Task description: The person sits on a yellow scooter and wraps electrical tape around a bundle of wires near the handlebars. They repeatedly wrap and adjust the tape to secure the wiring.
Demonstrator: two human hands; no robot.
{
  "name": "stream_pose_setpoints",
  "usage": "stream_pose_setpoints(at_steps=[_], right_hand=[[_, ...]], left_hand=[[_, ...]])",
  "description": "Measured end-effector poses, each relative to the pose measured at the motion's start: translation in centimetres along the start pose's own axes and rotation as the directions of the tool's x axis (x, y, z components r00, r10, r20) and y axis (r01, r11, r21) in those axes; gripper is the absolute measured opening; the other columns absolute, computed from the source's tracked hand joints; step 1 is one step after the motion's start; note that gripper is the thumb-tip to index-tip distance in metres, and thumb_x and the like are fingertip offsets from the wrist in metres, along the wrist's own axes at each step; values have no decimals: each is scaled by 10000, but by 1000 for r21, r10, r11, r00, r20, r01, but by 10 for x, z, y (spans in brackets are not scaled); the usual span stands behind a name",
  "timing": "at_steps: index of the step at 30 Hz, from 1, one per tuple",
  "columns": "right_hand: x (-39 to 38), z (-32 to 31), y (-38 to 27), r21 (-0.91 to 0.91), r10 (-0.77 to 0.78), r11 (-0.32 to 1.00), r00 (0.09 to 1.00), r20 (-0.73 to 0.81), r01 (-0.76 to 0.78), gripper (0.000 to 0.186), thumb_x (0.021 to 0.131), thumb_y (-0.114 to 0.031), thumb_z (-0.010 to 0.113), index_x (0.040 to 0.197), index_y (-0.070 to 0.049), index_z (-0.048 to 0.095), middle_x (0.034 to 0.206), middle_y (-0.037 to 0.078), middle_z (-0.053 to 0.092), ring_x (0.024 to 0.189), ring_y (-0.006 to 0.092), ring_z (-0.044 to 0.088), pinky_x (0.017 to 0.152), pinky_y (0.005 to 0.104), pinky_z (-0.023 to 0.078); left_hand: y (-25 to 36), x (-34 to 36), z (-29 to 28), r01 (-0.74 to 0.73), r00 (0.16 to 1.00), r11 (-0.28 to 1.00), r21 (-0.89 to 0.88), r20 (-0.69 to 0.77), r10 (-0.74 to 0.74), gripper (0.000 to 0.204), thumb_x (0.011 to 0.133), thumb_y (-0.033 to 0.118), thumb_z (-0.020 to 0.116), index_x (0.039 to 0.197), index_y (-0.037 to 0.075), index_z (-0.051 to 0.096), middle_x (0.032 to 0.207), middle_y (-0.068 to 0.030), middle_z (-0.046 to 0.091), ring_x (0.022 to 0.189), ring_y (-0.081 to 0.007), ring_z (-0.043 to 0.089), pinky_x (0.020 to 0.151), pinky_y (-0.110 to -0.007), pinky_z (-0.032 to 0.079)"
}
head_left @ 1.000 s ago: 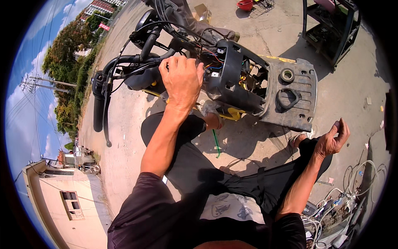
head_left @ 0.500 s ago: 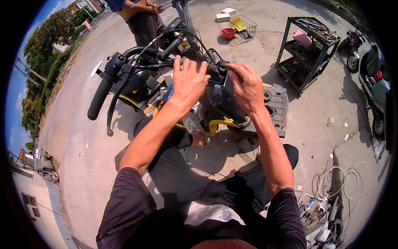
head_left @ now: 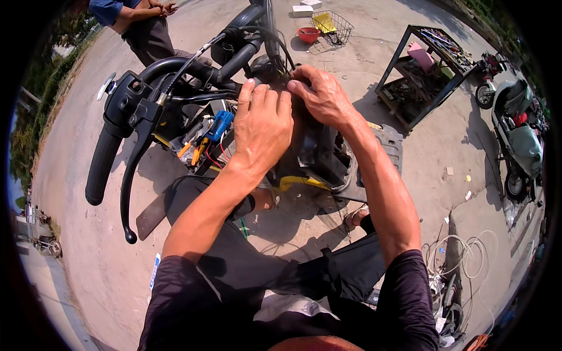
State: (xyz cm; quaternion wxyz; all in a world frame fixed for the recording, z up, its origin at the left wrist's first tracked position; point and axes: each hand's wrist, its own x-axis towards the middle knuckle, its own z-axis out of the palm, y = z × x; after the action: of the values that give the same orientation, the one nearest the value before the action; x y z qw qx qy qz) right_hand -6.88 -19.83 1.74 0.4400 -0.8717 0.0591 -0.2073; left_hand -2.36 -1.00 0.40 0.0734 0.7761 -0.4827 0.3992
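White label (head_left: pixel 155 271) by sleeve (head_left: pixel 175 295); left hand (head_left: pixel 263 130), right hand (head_left: pixel 323 98) near cables (head_left: pixel 286 50); grip: cannot tell.

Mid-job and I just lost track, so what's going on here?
A person's bare left hand and right hand are close together over dark parts of a partly stripped vehicle, beside its handlebar. What their fingertips touch is hidden. A blue item lies left of the left hand. Another person stands beyond the handlebar; a loaded rack stands off to the right.
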Motion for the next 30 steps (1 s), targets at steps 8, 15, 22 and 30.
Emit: stream_pose_setpoints(at_steps=[8, 15, 22, 30], right_hand=[[4, -4, 9, 217, 54, 974, 998, 36, -60, 362, 1034, -289, 667, 1179, 41, 698, 995, 157, 754, 949, 237, 694, 894, 407, 549], [1, 12, 6, 690, 82, 721, 996, 17, -71, 239, 1081, -237, 695, 1145, -7, 678, 911, -20, 638, 861, 78, 541, 773, 273, 470], [14, 10, 11, 311, 37, 950, 995, -92, -7, 329, 1069, -247, 686, 1244, 29, 728, 1028, 157, 796, 942, 209, 723, 855, 395, 568], [10, 19, -3, 162, 52, 987, 971, -235, -14, 299, 1130, -263, 633, 1193, 11, 733, 925, 57, 727, 863, 140, 641, 804, 346, 531]], left_hand=[[0, 2, -3, 37, 997, 999, -23, 66, -35, 341, 933, 195, 748, 1241, 49, 735, 1148, -109, 700, 1220, -285, 626, 1220, -509, 341], [7, 9, -10, 149, 989, 973, -179, 26, -146, 364, 916, 149, 772, 1256, 27, 733, 1228, -116, 725, 1219, -300, 645, 1216, -511, 345], [1, 8, -9, 181, 983, 928, -327, 41, -177, 394, 917, 139, 787, 1295, 40, 736, 1227, -90, 732, 1222, -285, 643, 1202, -500, 345], [9, 15, -10, 212, 977, 940, -269, 21, -214, 419, 923, 139, 784, 1334, 66, 738, 1187, -90, 722, 1216, -277, 635, 1200, -505, 331]])
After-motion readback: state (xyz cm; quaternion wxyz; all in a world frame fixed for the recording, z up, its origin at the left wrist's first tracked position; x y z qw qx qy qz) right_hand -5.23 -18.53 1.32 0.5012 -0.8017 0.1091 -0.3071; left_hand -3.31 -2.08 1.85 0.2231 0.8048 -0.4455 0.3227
